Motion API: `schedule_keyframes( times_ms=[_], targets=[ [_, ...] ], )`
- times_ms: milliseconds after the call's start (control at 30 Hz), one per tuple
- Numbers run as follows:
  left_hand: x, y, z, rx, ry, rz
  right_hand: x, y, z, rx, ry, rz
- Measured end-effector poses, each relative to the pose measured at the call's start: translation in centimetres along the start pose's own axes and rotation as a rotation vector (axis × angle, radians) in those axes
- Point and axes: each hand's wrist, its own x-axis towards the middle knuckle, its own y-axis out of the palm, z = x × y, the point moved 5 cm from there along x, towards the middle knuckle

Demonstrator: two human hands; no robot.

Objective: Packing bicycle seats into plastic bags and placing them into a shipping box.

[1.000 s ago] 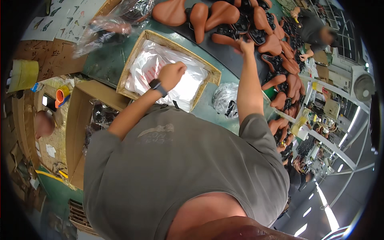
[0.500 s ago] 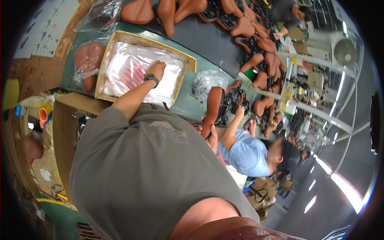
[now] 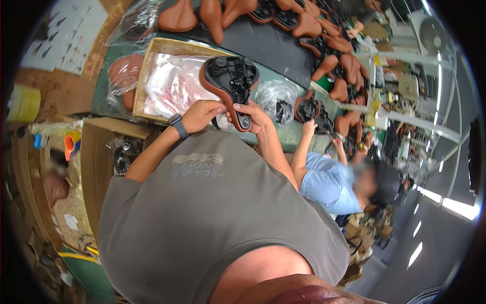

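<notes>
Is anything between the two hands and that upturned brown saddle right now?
Nothing visible. The left hand and the right hand both grip the saddle directly at its narrow end. It is held underside up above the tray of clear plastic bags. The co-worker's hand reaches for another saddle, clear of this one.

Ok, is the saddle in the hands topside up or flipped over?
Flipped over: the saddle shows its black underside, brown edge around it, held by left hand and right hand.
</notes>
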Motion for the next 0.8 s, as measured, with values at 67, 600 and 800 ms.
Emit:
schedule_keyframes(
  times_ms=[67,600,800],
  targets=[
    [-2.3,-2.0,1.0,-0.495,-0.11,-0.143,0.6,0.7,-0.5,0.121,-0.009,0.019],
    [8.9,-16.0,-11.4,-0.169,0.262,-0.577,3.8,6.5,12.3,-1.48,-0.443,-0.43],
    [4.7,-23.0,-12.6,0.313,0.266,-0.985,18.3,-0.3,17.3,-0.153,0.165,0.313]
  ],
)
